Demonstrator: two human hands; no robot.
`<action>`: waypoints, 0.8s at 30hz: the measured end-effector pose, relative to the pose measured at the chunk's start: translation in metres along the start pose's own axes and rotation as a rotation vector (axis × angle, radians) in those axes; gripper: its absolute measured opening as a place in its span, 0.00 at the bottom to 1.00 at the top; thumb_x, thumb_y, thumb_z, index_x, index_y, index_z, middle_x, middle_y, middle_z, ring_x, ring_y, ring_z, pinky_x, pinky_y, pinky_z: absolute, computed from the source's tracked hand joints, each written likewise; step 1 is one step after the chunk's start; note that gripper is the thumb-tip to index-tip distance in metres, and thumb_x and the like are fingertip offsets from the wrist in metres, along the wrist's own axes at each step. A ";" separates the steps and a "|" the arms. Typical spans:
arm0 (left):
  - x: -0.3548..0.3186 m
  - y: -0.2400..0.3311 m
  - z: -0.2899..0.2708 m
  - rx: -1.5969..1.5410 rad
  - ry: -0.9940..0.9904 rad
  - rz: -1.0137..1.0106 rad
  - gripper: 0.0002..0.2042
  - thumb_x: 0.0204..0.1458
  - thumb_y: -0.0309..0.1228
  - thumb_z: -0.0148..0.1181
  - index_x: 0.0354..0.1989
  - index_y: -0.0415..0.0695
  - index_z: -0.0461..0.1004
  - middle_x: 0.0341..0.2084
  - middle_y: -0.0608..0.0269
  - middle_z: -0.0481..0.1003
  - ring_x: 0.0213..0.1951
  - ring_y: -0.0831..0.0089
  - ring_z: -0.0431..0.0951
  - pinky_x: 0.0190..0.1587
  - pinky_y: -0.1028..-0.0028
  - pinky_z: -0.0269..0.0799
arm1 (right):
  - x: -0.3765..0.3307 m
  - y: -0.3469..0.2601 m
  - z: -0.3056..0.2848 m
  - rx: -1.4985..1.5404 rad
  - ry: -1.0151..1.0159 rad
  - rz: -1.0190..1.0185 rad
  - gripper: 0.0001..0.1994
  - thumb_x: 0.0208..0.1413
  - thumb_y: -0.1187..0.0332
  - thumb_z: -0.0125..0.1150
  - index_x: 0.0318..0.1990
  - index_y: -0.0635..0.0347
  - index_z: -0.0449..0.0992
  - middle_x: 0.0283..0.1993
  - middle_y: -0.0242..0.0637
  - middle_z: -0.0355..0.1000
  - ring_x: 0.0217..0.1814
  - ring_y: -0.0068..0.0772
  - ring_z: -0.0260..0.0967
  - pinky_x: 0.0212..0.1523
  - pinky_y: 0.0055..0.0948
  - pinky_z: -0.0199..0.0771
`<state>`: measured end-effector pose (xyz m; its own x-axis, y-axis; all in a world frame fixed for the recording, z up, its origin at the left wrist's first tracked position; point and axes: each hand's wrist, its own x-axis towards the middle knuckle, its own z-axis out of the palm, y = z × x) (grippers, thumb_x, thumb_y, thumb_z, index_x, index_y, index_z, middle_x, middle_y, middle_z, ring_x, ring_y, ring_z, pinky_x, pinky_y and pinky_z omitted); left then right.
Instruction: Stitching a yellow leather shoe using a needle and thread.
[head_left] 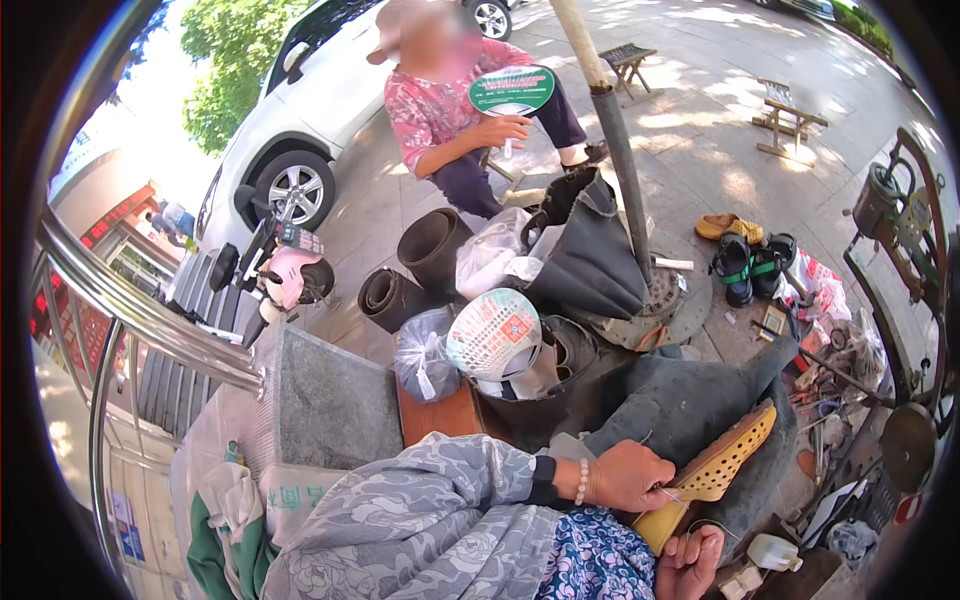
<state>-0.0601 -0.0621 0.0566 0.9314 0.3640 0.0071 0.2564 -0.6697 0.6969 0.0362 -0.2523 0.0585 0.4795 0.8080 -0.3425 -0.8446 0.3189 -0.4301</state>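
Observation:
A yellow shoe with round holes (735,455) lies tilted across my lap, toe pointing to the upper right. My left hand (628,476), with a bead bracelet at the wrist, is closed beside the shoe's upper. Its fingertips pinch something thin and pale against the shoe, too small to name. Below the shoe's heel end, my right hand (690,562) is curled closed, and a thin dark loop of thread or wire arcs beside its fingers. What the right hand grips is hidden. A dark cloth (665,400) lies under and beyond the shoe.
Several tools (825,440) and a white bottle (774,552) lie on the right, near a black metal machine (905,250). Ahead are a black bag (590,250), rolled dark sheets (390,298) and a pole (625,170). A person with a fan (512,92) sits beyond. A metal railing (150,310) runs left.

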 end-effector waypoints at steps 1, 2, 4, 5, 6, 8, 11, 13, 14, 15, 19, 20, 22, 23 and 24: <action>-0.004 0.000 0.002 -0.010 -0.018 0.008 0.17 0.48 0.45 0.57 0.18 0.44 0.68 0.13 0.55 0.69 0.19 0.53 0.72 0.21 0.61 0.65 | -0.005 0.001 0.000 0.000 -0.017 -0.016 0.08 0.62 0.65 0.51 0.42 0.59 0.69 0.21 0.25 0.54 0.21 0.22 0.49 0.32 0.25 0.56; -0.011 -0.001 0.004 -0.001 -0.034 -0.004 0.17 0.48 0.45 0.57 0.18 0.45 0.68 0.13 0.55 0.69 0.19 0.53 0.72 0.21 0.61 0.65 | -0.011 0.001 0.003 0.001 0.008 -0.028 0.08 0.62 0.65 0.51 0.42 0.59 0.69 0.21 0.25 0.54 0.21 0.22 0.49 0.32 0.25 0.56; -0.007 -0.009 0.002 -0.004 -0.042 0.022 0.17 0.48 0.45 0.58 0.18 0.44 0.68 0.13 0.54 0.69 0.18 0.53 0.71 0.20 0.61 0.64 | -0.017 0.004 0.016 -0.015 0.143 -0.062 0.07 0.59 0.68 0.54 0.39 0.62 0.71 0.22 0.25 0.60 0.23 0.19 0.54 0.32 0.23 0.60; 0.000 -0.013 -0.002 -0.023 -0.027 0.047 0.18 0.48 0.45 0.58 0.17 0.44 0.67 0.13 0.53 0.68 0.18 0.53 0.71 0.20 0.61 0.64 | -0.007 0.017 -0.029 -0.116 0.026 -0.098 0.10 0.65 0.62 0.44 0.42 0.58 0.65 0.20 0.26 0.56 0.21 0.20 0.53 0.29 0.25 0.59; 0.006 -0.018 -0.005 -0.083 -0.056 -0.001 0.19 0.47 0.45 0.59 0.15 0.43 0.67 0.14 0.51 0.68 0.18 0.52 0.70 0.20 0.61 0.63 | 0.004 0.015 -0.025 -0.110 0.073 -0.095 0.11 0.63 0.61 0.47 0.44 0.59 0.65 0.19 0.28 0.56 0.20 0.21 0.53 0.31 0.30 0.60; 0.011 -0.017 -0.021 -0.167 -0.110 -0.026 0.16 0.45 0.42 0.63 0.19 0.41 0.72 0.16 0.50 0.69 0.19 0.54 0.70 0.21 0.65 0.63 | 0.012 -0.002 -0.025 -0.100 0.024 -0.105 0.10 0.63 0.62 0.47 0.44 0.58 0.65 0.21 0.26 0.55 0.23 0.21 0.53 0.36 0.30 0.58; 0.004 -0.022 -0.033 -0.308 -0.158 -0.014 0.11 0.41 0.32 0.69 0.24 0.39 0.73 0.18 0.58 0.71 0.19 0.70 0.71 0.23 0.75 0.65 | 0.019 -0.014 -0.023 -0.098 -0.047 -0.143 0.10 0.64 0.65 0.43 0.47 0.58 0.67 0.23 0.25 0.54 0.24 0.20 0.51 0.39 0.30 0.58; 0.005 -0.023 -0.037 -0.307 -0.160 0.071 0.13 0.39 0.30 0.71 0.26 0.39 0.72 0.19 0.60 0.71 0.19 0.75 0.69 0.23 0.78 0.64 | 0.018 -0.010 -0.019 -0.068 -0.026 -0.179 0.12 0.65 0.65 0.42 0.49 0.59 0.68 0.24 0.27 0.58 0.25 0.22 0.55 0.43 0.33 0.62; 0.006 -0.025 -0.036 -0.256 -0.140 0.155 0.14 0.39 0.29 0.72 0.28 0.38 0.71 0.19 0.61 0.71 0.18 0.76 0.67 0.23 0.79 0.63 | 0.020 -0.009 -0.019 -0.088 -0.021 -0.198 0.12 0.65 0.65 0.42 0.49 0.59 0.68 0.25 0.27 0.59 0.25 0.22 0.55 0.43 0.33 0.62; 0.008 -0.028 -0.034 -0.243 -0.118 0.191 0.15 0.38 0.30 0.72 0.29 0.39 0.70 0.20 0.62 0.70 0.18 0.77 0.66 0.22 0.80 0.63 | 0.024 -0.009 -0.020 -0.094 -0.013 -0.199 0.12 0.65 0.65 0.42 0.49 0.59 0.68 0.25 0.28 0.60 0.26 0.22 0.55 0.44 0.34 0.63; 0.005 -0.028 -0.026 -0.250 -0.144 0.131 0.15 0.38 0.31 0.72 0.28 0.39 0.70 0.20 0.63 0.70 0.18 0.75 0.66 0.22 0.78 0.63 | 0.017 -0.008 -0.024 -0.183 0.008 -0.195 0.12 0.65 0.65 0.41 0.48 0.61 0.67 0.26 0.30 0.62 0.27 0.24 0.58 0.47 0.35 0.66; 0.005 -0.028 -0.025 -0.253 -0.143 0.134 0.15 0.38 0.31 0.72 0.28 0.39 0.70 0.20 0.63 0.70 0.18 0.75 0.66 0.22 0.78 0.63 | 0.016 -0.011 -0.022 -0.186 0.009 -0.197 0.12 0.65 0.65 0.41 0.48 0.61 0.67 0.26 0.30 0.62 0.27 0.24 0.58 0.47 0.35 0.66; -0.002 -0.027 -0.020 -0.254 -0.126 0.145 0.14 0.40 0.30 0.71 0.29 0.39 0.71 0.20 0.62 0.71 0.18 0.74 0.68 0.23 0.77 0.63 | 0.007 -0.018 -0.017 -0.303 0.095 -0.200 0.11 0.64 0.68 0.43 0.48 0.63 0.68 0.29 0.34 0.68 0.33 0.28 0.67 0.49 0.38 0.69; -0.004 -0.027 -0.021 -0.255 -0.126 0.141 0.14 0.40 0.30 0.71 0.29 0.39 0.71 0.20 0.62 0.71 0.18 0.74 0.68 0.23 0.77 0.63 | 0.005 -0.024 -0.019 -0.330 0.146 -0.232 0.11 0.63 0.70 0.44 0.49 0.63 0.68 0.33 0.36 0.70 0.37 0.31 0.70 0.50 0.39 0.69; -0.005 -0.027 -0.022 -0.234 -0.108 0.190 0.14 0.40 0.30 0.71 0.30 0.39 0.71 0.20 0.61 0.71 0.19 0.73 0.69 0.23 0.77 0.64 | 0.000 -0.034 -0.024 -0.363 0.205 -0.267 0.11 0.61 0.72 0.46 0.49 0.64 0.69 0.37 0.39 0.72 0.40 0.34 0.72 0.50 0.40 0.70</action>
<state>-0.0775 -0.0316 0.0536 0.9823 0.1668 0.0855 0.0203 -0.5479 0.8363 0.0708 -0.2747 0.0533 0.7358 0.5956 -0.3223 -0.5657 0.2790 -0.7759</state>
